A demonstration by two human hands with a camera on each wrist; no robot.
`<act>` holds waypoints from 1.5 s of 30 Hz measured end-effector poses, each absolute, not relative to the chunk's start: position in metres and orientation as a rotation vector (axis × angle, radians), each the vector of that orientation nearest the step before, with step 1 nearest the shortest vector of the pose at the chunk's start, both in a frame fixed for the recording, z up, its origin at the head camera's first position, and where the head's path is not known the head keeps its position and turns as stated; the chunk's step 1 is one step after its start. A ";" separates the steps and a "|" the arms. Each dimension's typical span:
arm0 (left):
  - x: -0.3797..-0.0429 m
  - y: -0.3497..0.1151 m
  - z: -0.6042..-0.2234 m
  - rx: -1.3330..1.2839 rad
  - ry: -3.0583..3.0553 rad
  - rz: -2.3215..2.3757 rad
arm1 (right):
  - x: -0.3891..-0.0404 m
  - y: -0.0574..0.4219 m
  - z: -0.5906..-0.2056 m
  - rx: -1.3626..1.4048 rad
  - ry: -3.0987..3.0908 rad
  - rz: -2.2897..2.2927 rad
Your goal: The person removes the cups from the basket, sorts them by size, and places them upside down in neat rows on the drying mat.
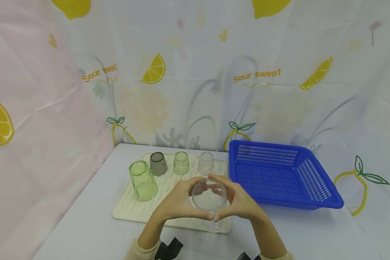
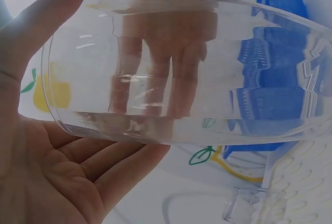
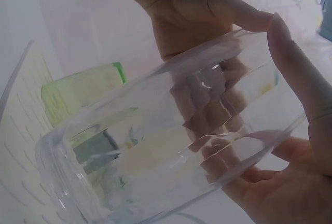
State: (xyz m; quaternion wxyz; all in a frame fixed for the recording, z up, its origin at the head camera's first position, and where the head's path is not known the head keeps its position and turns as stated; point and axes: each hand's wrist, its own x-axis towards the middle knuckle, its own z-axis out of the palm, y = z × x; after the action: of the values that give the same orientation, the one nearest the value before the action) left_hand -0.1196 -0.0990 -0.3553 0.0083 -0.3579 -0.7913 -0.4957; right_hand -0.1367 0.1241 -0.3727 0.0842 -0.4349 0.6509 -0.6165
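Observation:
A large clear glass, rim up, is between my two hands over the front right part of a cream ridged drying mat. My left hand curls round the glass near the rim, with its thumb in front and its fingers behind. From the other side my right hand grips it the same way, and the two thumbs nearly meet. Whether the base touches the mat, I cannot tell. In the right wrist view the clear wall of the glass fills the middle, with a green glass beyond it.
Upside down or upright, I cannot tell, a tall green glass stands at the mat's left. Behind are a grey glass, a small green glass and a small clear glass. A blue plastic basket sits right of the mat.

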 end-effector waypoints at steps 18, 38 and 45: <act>-0.121 -0.098 -0.359 -1.164 -2.400 -1.547 | -0.137 0.126 -0.372 -1.359 1.958 -1.773; -0.124 -0.109 -0.362 -1.179 -1.869 -1.804 | -0.131 0.151 -0.412 -1.144 1.982 -2.021; -0.124 -0.108 -0.365 -1.177 -1.763 -1.879 | -0.130 0.149 -0.422 -1.066 1.699 -2.164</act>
State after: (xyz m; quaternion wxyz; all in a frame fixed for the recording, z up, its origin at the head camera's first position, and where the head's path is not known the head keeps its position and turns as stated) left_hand -0.1244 -0.1077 -0.3649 0.1538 -0.4105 -0.6151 -0.6554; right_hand -0.1302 0.1491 -0.4216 0.0953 -0.3597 0.5731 -0.7301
